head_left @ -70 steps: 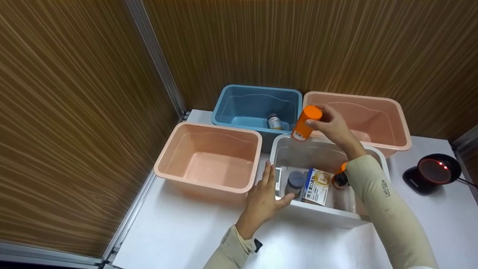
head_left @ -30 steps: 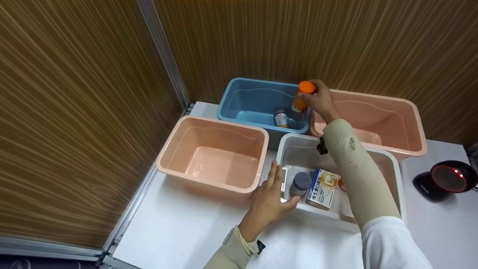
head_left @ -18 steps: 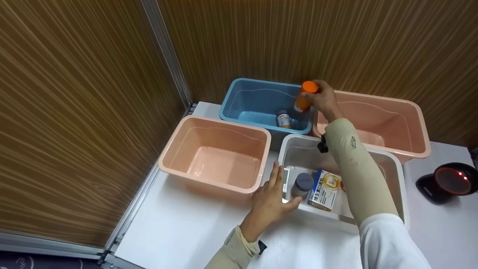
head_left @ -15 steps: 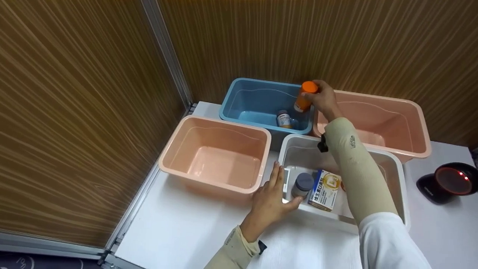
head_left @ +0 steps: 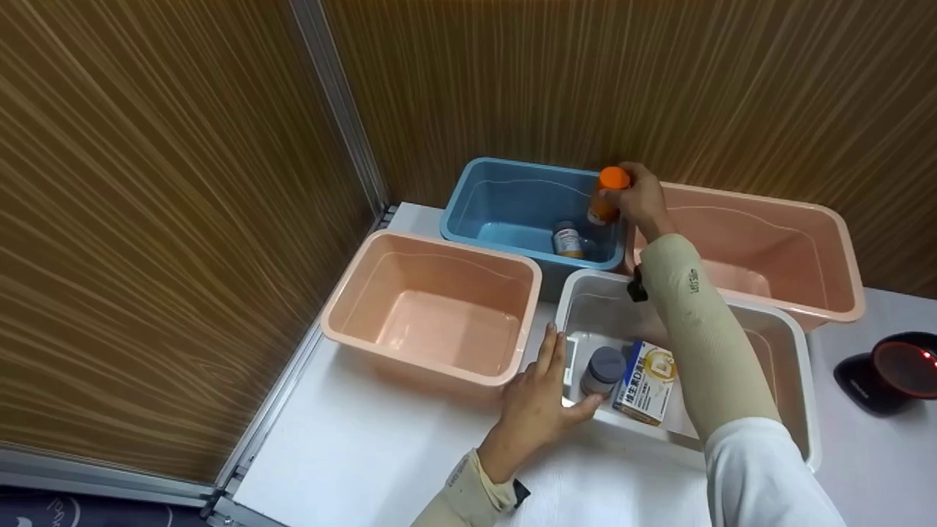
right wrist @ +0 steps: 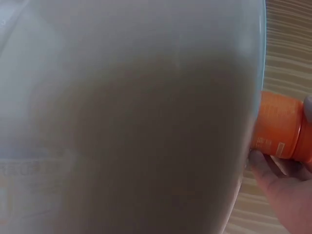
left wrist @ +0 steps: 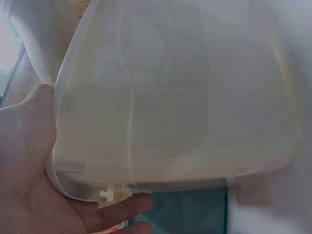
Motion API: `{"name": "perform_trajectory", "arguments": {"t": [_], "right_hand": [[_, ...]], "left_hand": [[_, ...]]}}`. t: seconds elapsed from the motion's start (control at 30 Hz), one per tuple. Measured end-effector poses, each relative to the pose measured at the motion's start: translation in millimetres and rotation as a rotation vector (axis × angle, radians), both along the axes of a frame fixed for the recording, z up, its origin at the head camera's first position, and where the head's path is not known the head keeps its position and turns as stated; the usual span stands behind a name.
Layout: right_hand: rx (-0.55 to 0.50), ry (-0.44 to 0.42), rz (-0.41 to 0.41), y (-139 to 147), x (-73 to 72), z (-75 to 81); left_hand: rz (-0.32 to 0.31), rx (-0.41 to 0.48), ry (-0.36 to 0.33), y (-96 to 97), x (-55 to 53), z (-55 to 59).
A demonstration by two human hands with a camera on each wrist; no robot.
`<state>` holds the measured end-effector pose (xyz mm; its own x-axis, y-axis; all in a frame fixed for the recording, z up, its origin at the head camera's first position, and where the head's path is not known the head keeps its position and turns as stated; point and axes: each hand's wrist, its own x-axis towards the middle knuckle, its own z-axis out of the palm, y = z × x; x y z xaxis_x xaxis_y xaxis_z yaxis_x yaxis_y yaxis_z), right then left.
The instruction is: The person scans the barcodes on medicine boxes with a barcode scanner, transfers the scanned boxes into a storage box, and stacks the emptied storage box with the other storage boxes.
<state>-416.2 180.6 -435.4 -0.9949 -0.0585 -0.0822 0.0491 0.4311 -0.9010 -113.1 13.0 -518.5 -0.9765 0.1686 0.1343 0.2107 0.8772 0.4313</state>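
My right hand (head_left: 644,196) holds an orange bottle (head_left: 607,203) by its upper part. The bottle, slightly tilted with its cap up, is within the right end of the blue bin (head_left: 476,196). A small bottle with a white label (head_left: 567,240) lies in that bin. In the right wrist view, fingers and thumb are around the orange bottle (right wrist: 278,126). My left hand (head_left: 536,410) rests at the near-left corner of the white bin (head_left: 805,395), fingers straight, thumb spread along the front rim. The left wrist view shows that hand (left wrist: 29,161) touching the rim.
Inside the white bin are a grey-capped jar (head_left: 604,369) and a vitamin D box (head_left: 646,382); my right arm hides part of it. Pink bins stand left (head_left: 344,293) and back right (head_left: 842,256). A black scanner (head_left: 889,373) with red lights stands on the far right.
My right hand has carried the orange bottle from over the white bin's back edge into the blue bin's right end. My left hand stays at the white bin's corner. The view has shifted slightly.
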Motion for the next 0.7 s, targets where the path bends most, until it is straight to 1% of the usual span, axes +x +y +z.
{"name": "perform_trajectory", "arguments": {"t": [0.1,0.17,0.3,0.43,0.57,0.7], "right_hand": [[0.005,0.023,-0.008,0,1.2,-1.9],[0.021,0.042,-0.016,0,3.2,-2.6],[0.035,0.055,-0.023,1,7.7,-1.2],[-0.013,0.078,-0.016,2,13.2,4.2],[-0.028,0.12,0.004,4,23.5,9.3],[-0.018,0.186,0.038,8,40.0,15.8]], "left_hand": [[-0.003,0.015,-0.033,0.3,1.1,0.6],[-0.009,0.015,-0.038,0.3,1.6,0.7],[-0.015,0.015,-0.015,-0.7,0.7,-0.4],[-0.015,0.03,0.003,-1.4,-2.2,-2.0],[-0.022,0.054,-0.007,-1.9,-4.7,-3.6],[-0.032,0.076,-0.023,-3.6,-8.0,-4.1]]}}
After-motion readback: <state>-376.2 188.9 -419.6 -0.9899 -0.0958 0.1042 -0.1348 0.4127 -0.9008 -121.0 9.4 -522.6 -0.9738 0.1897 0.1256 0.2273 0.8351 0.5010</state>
